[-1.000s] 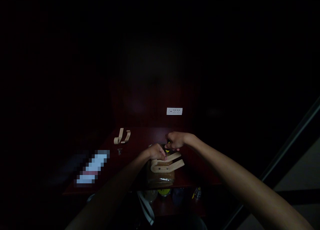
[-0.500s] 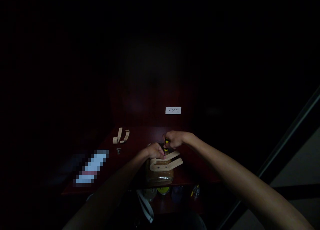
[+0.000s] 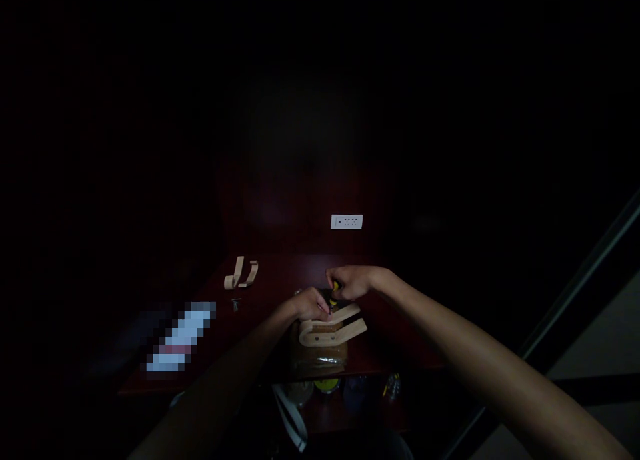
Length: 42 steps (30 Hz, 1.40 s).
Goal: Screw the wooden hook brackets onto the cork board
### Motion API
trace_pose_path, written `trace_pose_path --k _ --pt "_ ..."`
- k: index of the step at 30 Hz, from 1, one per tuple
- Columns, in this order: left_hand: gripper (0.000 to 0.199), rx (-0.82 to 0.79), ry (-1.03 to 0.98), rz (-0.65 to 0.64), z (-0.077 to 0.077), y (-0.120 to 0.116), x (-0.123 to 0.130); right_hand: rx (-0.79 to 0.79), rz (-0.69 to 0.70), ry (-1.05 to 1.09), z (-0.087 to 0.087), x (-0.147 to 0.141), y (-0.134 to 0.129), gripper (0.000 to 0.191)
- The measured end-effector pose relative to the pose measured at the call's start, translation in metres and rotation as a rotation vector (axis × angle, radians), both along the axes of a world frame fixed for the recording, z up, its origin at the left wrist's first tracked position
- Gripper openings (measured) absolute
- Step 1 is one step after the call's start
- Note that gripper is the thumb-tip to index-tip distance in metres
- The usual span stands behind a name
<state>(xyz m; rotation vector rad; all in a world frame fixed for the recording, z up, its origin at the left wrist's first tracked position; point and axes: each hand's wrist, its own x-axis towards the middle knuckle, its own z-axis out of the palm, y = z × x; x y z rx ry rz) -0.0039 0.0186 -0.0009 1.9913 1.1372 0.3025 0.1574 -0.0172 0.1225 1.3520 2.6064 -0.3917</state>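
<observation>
A screwdriver (image 3: 334, 297) with a yellow and black handle stands nearly upright, tip down. My right hand (image 3: 351, 283) is closed round its handle from above. My left hand (image 3: 311, 304) is closed in a pinch by the screwdriver's tip, low against the bent wooden piece. What its fingertips hold is too small and dark to make out. That pale wooden piece (image 3: 325, 338) curves back like a U, with two dark holes in its near arm. It lies on a brown package (image 3: 320, 363) with shiny, clear wrapping at the table's front edge.
Two more bent wooden pieces (image 3: 235, 275) rest at the back left of the dark red table (image 3: 280, 273). Several small screws (image 3: 235, 305) lie near them. A blurred bright rectangle (image 3: 183, 337) is at left. A white socket plate (image 3: 347, 222) is behind; jars and a pale strap (image 3: 291, 420) show below.
The screwdriver handle has turned and leans slightly more to the right, with my right hand moving along with it. My left hand keeps its place. The view has shifted slightly.
</observation>
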Motion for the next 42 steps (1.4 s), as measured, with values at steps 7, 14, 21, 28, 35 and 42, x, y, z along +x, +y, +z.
trace_pose_path --k 7,14,21,28,35,42 --pt "0.028 0.003 -0.015 -0.03 0.004 -0.002 0.0 0.017 -0.011 -0.135 0.008 -0.017 0.0 0.03" --pt "0.029 0.005 0.007 -0.007 0.003 -0.002 0.0 0.036 -0.076 -0.192 0.013 -0.023 -0.001 0.036" --pt "0.023 -0.007 -0.023 -0.018 0.004 -0.003 0.001 -0.005 -0.008 -0.05 0.007 -0.014 -0.001 0.039" --pt "0.023 -0.007 -0.008 -0.027 0.004 -0.003 0.001 -0.048 -0.019 -0.088 0.013 -0.017 0.003 0.025" --pt "0.025 -0.003 -0.014 -0.01 -0.001 0.002 0.002 0.091 0.001 -0.162 0.01 -0.021 -0.004 0.034" --pt "0.025 -0.028 -0.04 -0.033 -0.002 0.002 0.001 0.086 -0.025 -0.135 0.008 -0.021 -0.005 0.043"
